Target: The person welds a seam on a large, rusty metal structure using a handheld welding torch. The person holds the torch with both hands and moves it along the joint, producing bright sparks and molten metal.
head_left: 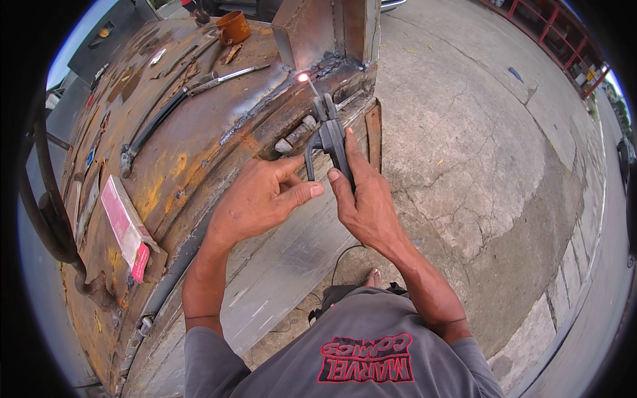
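Observation:
My right hand (367, 199) is wrapped round the dark handle of a welding electrode holder (335, 146), thumb along its side. From the jaws juts a short electrode stub (312, 86), its tip glowing red-white just above the rusty steel plate (199, 132), by the foot of an upright steel post (312, 33). My left hand (255, 199) is closed at the holder's curved lever, the index finger and thumb on either side of it. Whether the glowing tip touches the metal, I cannot tell. A fresh bluish-grey weld mark (255, 106) runs along the plate near it.
A long hammer-like tool with a black handle (159, 116) lies on the plate. Nearer me is an open pink-and-white carton (123, 215). An orange cup (233, 28) stands at the back. Dark curved bars (50, 219) rise at the left. Cracked concrete (458, 152) stretches to the right.

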The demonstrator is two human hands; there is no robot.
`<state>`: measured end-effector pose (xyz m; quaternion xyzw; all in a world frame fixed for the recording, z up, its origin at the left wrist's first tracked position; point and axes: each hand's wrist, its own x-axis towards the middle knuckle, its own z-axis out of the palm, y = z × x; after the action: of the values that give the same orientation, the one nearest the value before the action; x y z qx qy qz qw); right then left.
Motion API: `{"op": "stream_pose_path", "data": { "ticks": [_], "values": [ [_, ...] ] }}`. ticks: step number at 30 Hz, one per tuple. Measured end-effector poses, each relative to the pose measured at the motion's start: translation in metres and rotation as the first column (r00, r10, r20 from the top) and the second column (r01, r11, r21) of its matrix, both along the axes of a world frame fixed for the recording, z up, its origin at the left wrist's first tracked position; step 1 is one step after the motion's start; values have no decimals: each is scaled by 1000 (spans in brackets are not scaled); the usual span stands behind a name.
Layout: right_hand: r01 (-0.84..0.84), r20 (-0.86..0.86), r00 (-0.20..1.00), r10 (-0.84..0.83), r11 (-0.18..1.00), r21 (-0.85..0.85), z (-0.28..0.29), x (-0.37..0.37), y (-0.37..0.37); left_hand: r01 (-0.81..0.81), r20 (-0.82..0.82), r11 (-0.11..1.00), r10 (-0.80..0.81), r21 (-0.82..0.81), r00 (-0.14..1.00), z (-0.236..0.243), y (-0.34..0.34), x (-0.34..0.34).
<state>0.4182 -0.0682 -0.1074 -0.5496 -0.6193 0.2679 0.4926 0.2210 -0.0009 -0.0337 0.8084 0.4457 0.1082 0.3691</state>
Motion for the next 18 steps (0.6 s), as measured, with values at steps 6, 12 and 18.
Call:
{"op": "stream_pose_path", "data": {
  "ticks": [6,12,18],
  "values": [
    [-13,-6,1000,13,1000,-13,0,0,0,-1,34,1000,0,30,999,-3,1,-1],
    [-20,-6,1000,19,1000,-21,-1,0,1,-5,53,998,2,63,999,-6,1,0],
    [-36,-5,999,36,996,-76,2,-1,1,-18,-31,990,22,138,999,-10,2,-4]
  ]
}}
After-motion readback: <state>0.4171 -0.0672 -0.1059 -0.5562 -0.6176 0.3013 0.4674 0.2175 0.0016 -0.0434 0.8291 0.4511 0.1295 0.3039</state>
